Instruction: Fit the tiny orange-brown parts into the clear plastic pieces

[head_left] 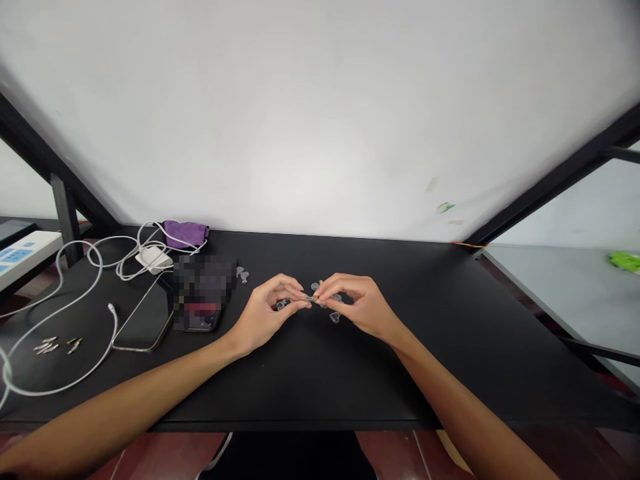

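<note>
My left hand (274,308) and my right hand (354,301) meet above the middle of the black table. Fingertips of both are pinched on a small shiny piece (310,299), too small to name and partly covered by the fingers. Beneath and beside the hands lie several small clear plastic pieces (335,318). Some of these are half hidden behind the fingers. Further left, near the phones, are a few more clear pieces (243,275).
Left on the black table (320,387) lie two phones (145,313) (203,317), a white cable (107,327) with a charger (154,259), a purple pouch (186,233) and several small metallic pieces (47,345). A white wall stands behind; black frame bars flank the table.
</note>
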Motion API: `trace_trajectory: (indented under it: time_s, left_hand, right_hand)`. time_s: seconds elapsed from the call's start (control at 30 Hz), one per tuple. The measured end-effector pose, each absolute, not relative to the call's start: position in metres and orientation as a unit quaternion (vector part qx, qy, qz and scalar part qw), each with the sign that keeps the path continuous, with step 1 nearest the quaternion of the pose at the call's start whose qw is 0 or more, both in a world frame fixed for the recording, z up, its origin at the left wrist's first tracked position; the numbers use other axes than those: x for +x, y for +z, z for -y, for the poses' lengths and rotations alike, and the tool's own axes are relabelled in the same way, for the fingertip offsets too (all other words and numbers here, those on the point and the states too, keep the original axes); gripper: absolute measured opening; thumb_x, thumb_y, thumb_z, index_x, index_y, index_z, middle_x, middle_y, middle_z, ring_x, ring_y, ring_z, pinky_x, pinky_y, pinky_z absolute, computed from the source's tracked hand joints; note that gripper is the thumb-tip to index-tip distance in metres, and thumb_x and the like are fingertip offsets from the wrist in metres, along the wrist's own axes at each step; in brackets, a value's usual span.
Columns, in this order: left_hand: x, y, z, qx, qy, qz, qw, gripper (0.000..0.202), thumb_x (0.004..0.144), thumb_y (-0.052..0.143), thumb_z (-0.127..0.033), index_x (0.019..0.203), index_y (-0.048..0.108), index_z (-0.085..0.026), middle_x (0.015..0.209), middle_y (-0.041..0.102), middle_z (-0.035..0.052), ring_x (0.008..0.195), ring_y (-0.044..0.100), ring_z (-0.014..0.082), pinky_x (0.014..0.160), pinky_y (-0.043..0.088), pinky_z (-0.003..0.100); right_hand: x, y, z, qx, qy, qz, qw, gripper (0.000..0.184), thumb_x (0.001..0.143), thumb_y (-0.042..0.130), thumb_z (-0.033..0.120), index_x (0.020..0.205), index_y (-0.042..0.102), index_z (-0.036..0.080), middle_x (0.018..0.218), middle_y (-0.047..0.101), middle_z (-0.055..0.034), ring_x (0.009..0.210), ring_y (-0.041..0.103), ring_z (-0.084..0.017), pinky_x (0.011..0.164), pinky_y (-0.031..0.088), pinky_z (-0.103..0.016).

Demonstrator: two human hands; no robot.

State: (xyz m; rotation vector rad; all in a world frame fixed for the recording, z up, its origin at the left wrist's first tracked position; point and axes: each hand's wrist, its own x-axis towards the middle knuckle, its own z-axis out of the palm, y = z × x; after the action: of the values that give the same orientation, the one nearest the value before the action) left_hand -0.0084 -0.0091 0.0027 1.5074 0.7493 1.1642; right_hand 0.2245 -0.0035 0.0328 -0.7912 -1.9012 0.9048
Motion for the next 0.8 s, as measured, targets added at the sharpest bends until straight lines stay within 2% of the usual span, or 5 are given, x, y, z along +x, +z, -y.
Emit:
trace_trajectory:
  time_s: [0.17, 0.4, 0.57, 0.7, 0.8]
  left_hand:
    - [-0.0078, 0.002, 0.0099, 0.627, 0.485, -0.321, 0.519, 0.026, 0.088, 0.081, -0.033, 0.102, 0.065, -0.018, 0.095, 0.071, 0.0047, 0.094, 0.078, 0.021, 0.093, 0.064, 0.037]
    - [-0.0076, 0.0027, 0.0125, 0.661, 0.487, -0.335, 0.462, 0.017, 0.091, 0.078, -0.031, 0.095, 0.068, -0.018, 0.094, 0.07, 0.0038, 0.093, 0.074, 0.018, 0.09, 0.062, 0.032]
    - [-0.0086, 0.0024, 0.0126, 0.693, 0.484, -0.333, 0.418, 0.01, 0.094, 0.074, -0.028, 0.096, 0.07, -0.019, 0.094, 0.072, 0.0038, 0.092, 0.074, 0.0175, 0.087, 0.06, 0.031]
    - [-0.0093, 0.0014, 0.0118, 0.713, 0.486, -0.329, 0.383, 0.008, 0.095, 0.073, -0.026, 0.097, 0.071, -0.02, 0.094, 0.072, 0.0037, 0.091, 0.073, 0.017, 0.086, 0.06, 0.03]
    - [-0.0092, 0.0015, 0.0116, 0.723, 0.489, -0.324, 0.365, 0.007, 0.096, 0.072, -0.026, 0.098, 0.071, -0.02, 0.094, 0.072, 0.0037, 0.091, 0.073, 0.0168, 0.086, 0.059, 0.03]
  right_hand:
    - [0.2241, 0.0341, 0.0044, -0.317, 0.338, 0.774, 0.431, 0.009, 0.094, 0.076, 0.03, 0.09, 0.082, 0.026, 0.094, 0.082, -0.0067, 0.091, 0.077, -0.025, 0.092, 0.062, -0.044]
    - [0.2226, 0.0356, 0.0056, -0.337, 0.328, 0.778, 0.417, 0.008, 0.095, 0.075, 0.027, 0.095, 0.083, 0.026, 0.096, 0.081, -0.0059, 0.09, 0.077, -0.024, 0.088, 0.06, -0.039]
    - [0.2204, 0.0352, 0.006, -0.339, 0.312, 0.785, 0.414, 0.007, 0.095, 0.075, 0.028, 0.094, 0.082, 0.026, 0.094, 0.081, -0.0053, 0.089, 0.076, -0.024, 0.087, 0.059, -0.04]
    - [0.2195, 0.0346, 0.0058, -0.344, 0.311, 0.78, 0.42, 0.009, 0.097, 0.073, 0.028, 0.099, 0.081, 0.025, 0.096, 0.08, -0.006, 0.091, 0.075, -0.023, 0.083, 0.059, -0.037]
    - [0.2201, 0.0344, 0.0055, -0.342, 0.309, 0.786, 0.413, 0.01, 0.098, 0.072, 0.027, 0.101, 0.082, 0.025, 0.098, 0.08, -0.0061, 0.095, 0.075, -0.024, 0.087, 0.058, -0.038]
